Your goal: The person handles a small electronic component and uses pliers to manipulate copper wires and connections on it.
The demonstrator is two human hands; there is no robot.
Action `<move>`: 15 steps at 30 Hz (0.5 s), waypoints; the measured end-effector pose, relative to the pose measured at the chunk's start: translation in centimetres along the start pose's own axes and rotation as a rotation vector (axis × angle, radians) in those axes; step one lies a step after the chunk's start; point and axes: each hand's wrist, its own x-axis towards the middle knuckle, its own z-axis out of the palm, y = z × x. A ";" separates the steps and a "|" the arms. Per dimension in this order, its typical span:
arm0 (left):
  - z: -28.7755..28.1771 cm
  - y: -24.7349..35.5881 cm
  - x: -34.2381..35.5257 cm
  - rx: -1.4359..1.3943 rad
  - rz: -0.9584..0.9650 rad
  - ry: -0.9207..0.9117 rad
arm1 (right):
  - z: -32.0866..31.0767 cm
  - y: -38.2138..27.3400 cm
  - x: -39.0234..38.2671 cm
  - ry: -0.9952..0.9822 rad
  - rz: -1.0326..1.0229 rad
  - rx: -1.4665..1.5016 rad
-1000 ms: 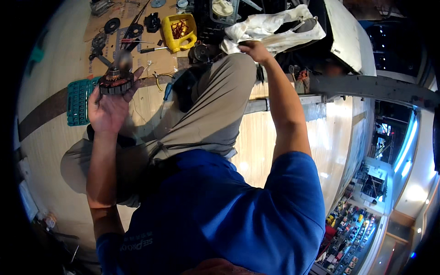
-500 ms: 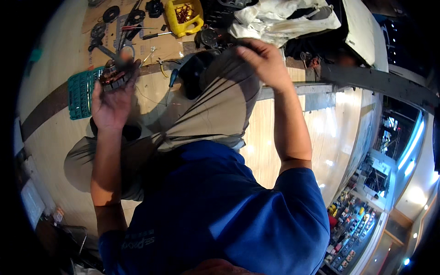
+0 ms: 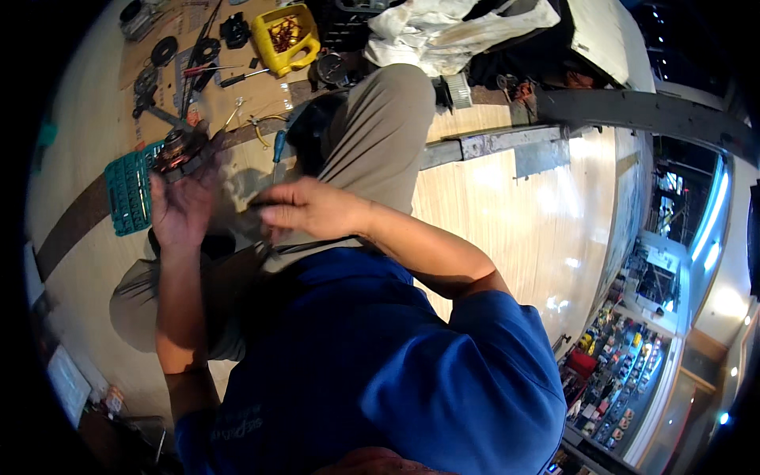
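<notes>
Left hand (image 3: 187, 215) cups a copper-wound part (image 3: 182, 156); right hand (image 3: 307, 207) hangs curled over the leg (image 3: 380, 134).
Palm up, the left has bent fingers around the part, at ten o'clock from the right; blur hides whether the right pinches anything. Clockwise places from the part: a teal case (image 3: 127, 186) at eight, a blue screwdriver (image 3: 279, 145) at three, pliers (image 3: 260, 133) between two and three; farther, a yellow jug (image 3: 279, 61) of coppery bits between one and two, and white cloth (image 3: 459, 36) at two.

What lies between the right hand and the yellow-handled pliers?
In the head view, a blue-handled screwdriver lies between the right hand and the pliers.
</notes>
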 end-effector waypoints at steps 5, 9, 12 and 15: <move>-0.5 1.2 -0.4 -0.103 0.034 0.102 | -11.5 0.3 -10.3 0.475 -0.070 -0.163; -0.5 1.8 -0.8 -0.010 0.046 0.122 | -24.3 8.4 -20.7 1.246 -0.008 0.050; -1.9 2.4 -0.4 0.090 0.084 0.169 | -28.1 22.8 -29.3 1.460 0.405 0.020; -3.5 4.9 -0.6 -0.207 -0.040 0.049 | -24.8 37.1 -33.8 1.476 0.609 0.511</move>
